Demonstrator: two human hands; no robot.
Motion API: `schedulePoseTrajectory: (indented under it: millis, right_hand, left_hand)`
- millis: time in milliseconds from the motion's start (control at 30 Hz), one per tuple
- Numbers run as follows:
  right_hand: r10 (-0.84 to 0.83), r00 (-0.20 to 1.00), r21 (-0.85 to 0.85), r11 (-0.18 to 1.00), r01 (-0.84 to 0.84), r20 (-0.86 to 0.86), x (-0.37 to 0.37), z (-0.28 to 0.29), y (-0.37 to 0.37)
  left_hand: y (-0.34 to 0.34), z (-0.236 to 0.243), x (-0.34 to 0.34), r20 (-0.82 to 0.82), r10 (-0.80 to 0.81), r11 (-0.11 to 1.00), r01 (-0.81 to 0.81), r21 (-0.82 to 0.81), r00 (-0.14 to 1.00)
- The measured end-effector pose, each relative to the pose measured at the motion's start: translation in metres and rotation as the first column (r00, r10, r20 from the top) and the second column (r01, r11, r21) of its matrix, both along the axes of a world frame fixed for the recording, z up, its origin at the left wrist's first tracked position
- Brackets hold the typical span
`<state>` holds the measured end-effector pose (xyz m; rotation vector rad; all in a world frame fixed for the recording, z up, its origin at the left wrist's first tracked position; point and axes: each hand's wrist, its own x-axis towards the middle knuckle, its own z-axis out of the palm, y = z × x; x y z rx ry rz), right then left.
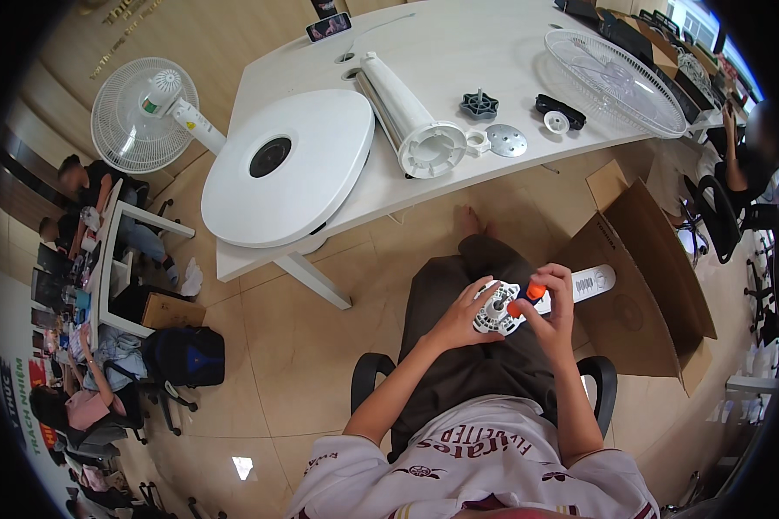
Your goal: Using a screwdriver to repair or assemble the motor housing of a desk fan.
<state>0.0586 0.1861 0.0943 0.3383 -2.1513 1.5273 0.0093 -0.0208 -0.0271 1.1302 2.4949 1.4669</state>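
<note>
I sit with my left hand (463,316) gripping a round white plastic fan part (492,316) with slots and a central hole, held over my lap. My right hand (554,311) is closed on a short orange and dark blue tool (535,292), close against the right side of that part; its tip is hidden. A white fan piece with a slotted panel (590,282) extends to the right behind my right hand, and where it rests is partly hidden.
A white table (511,26) holds a flat base (320,182), tubular column (407,121), knob (479,104), metal disc (506,141) and fan grille (614,82). An open carboard box (632,303) stands right. An assembled fan (138,112), backpack (182,355) and several people are around.
</note>
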Motion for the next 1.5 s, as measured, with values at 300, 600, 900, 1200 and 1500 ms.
schedulePoseTrajectory:
  millis: [300, 600, 900, 1200, 1500]
  right_hand:
    - [0.084, 0.978, -0.372, 0.928, -0.008, 0.189, 0.004, -0.005, -0.002]
    - [-0.027, 0.991, 0.030, 0.999, 0.023, 0.132, 0.003, -0.012, 0.008]
    - [0.112, 0.982, -0.289, 0.955, -0.064, 0.153, 0.001, -0.007, 0.002]
    - [0.075, 0.984, -0.362, 0.932, -0.011, 0.163, 0.003, -0.004, -0.004]
    - [0.035, 0.998, 0.000, 0.999, -0.035, 0.051, 0.001, -0.006, 0.006]
  left_hand:
    - [0.001, 0.002, 0.001, 0.014, -0.001, 1.000, 0.001, -0.002, 1.000]
    - [0.000, 0.002, 0.000, 0.021, 0.005, 1.000, -0.004, -0.015, 1.000]
    - [0.000, 0.003, 0.000, 0.012, -0.003, 1.000, 0.003, -0.002, 1.000]
    - [0.000, 0.003, 0.000, 0.017, 0.004, 1.000, -0.003, -0.012, 1.000]
    - [0.000, 0.001, 0.000, 0.009, 0.002, 1.000, -0.002, -0.003, 1.000]
